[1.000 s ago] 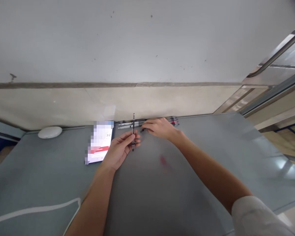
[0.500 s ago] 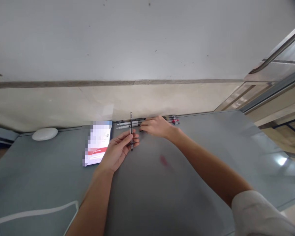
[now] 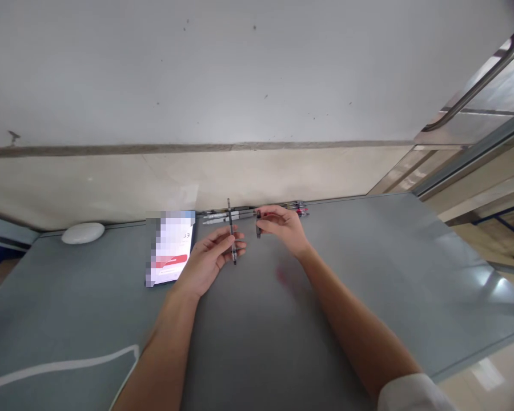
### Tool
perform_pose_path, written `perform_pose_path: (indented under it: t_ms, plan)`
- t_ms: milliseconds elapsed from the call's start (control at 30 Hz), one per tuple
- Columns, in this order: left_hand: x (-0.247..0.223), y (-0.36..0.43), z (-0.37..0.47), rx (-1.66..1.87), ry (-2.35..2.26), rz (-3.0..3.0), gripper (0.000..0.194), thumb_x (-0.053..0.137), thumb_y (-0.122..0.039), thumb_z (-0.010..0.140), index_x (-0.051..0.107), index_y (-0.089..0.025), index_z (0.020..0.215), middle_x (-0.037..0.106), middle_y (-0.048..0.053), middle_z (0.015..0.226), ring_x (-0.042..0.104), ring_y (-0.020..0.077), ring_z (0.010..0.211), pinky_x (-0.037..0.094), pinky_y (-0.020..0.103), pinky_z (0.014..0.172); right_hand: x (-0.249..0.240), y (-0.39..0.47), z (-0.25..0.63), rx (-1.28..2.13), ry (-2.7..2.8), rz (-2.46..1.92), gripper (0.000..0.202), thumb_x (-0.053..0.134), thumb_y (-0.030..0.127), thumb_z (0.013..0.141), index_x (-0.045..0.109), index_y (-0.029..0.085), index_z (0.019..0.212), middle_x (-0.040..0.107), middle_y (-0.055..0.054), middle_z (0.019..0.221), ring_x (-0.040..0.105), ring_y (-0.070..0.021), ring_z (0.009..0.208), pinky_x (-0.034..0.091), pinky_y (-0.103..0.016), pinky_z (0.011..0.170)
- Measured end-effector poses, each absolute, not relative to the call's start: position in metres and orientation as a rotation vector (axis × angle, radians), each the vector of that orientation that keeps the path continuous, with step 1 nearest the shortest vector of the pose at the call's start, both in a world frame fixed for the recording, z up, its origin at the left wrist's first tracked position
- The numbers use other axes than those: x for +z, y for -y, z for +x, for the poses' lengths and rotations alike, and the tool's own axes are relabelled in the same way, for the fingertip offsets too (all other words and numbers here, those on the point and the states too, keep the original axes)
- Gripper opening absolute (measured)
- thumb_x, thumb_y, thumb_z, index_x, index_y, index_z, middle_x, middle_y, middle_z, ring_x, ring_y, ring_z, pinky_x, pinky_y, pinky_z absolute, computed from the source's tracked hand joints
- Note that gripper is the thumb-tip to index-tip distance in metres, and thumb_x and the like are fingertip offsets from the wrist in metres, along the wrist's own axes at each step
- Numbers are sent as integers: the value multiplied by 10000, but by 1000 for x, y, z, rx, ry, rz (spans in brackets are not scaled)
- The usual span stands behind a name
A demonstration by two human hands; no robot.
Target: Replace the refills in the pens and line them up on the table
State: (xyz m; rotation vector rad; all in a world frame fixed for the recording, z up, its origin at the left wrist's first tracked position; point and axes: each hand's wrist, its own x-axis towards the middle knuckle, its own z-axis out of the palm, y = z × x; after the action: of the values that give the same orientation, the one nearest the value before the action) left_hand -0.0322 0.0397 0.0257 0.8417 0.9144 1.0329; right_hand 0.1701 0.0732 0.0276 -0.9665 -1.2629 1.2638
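Note:
Between the thumb and fingers of my left hand [image 3: 214, 254] is a slim dark pen [image 3: 231, 222], held nearly upright above the table. My right hand [image 3: 285, 225], just to its right, pinches a short dark pen cap [image 3: 258, 225]. A small gap separates the cap from the pen. Behind both hands, a row of several pens [image 3: 216, 217] lies sideways along the wall, some white, some dark, with red parts at the right end. My right hand covers part of that row.
A phone [image 3: 175, 251] with a lit, partly blurred screen lies left of my left hand. Farther left sits a white oval object [image 3: 83, 233]. A white strip [image 3: 60, 368] crosses the grey table [image 3: 248, 342] at lower left. The wall [image 3: 257, 171] borders the table's back.
My right hand has lifted off the row of pens and turned, bringing the dark cap upright into view. My left hand still holds the pen, now slightly tilted.

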Motion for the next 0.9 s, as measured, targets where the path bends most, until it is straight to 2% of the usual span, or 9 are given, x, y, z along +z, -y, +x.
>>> perform_pose_path:
  t_ms: [133,367,567,767,900]
  plan:
    - [23,-39,-33,1004,-899,888,284,722,-258,812,675,-199,1086,687,60,1056,682,188,886,567,340,817,21,-57,175,1520,949,-834,213,775,268,675,662,227,850,643,-10,1016,659,-144,780,589,-303,644]
    - [27,-37,-31,1010,-898,878,468,723,-219,799,589,-253,1246,689,31,956,707,205,845,578,368,798,14,-53,187,1652,910,-699,225,747,199,682,648,231,882,631,24,884,664,-131,734,592,-292,628]
    - [28,-38,-30,991,-903,883,403,718,-255,808,605,-232,1194,688,38,948,709,207,828,579,367,776,12,-52,188,1690,997,-660,233,753,187,685,635,229,882,655,24,832,657,-122,710,580,-277,636]
    - [34,-37,-24,937,-1009,1052,355,707,-345,818,633,-216,1140,690,53,934,704,213,849,554,361,799,14,-52,187,1624,987,-679,236,753,187,675,634,235,872,630,33,869,647,-112,723,569,-254,612]
    - [40,-38,-22,877,-1098,1196,389,698,-381,817,635,-211,1161,695,73,974,707,222,838,541,365,800,13,-53,186,1566,960,-704,230,748,202,679,643,239,880,612,27,890,633,-109,719,574,-265,616]
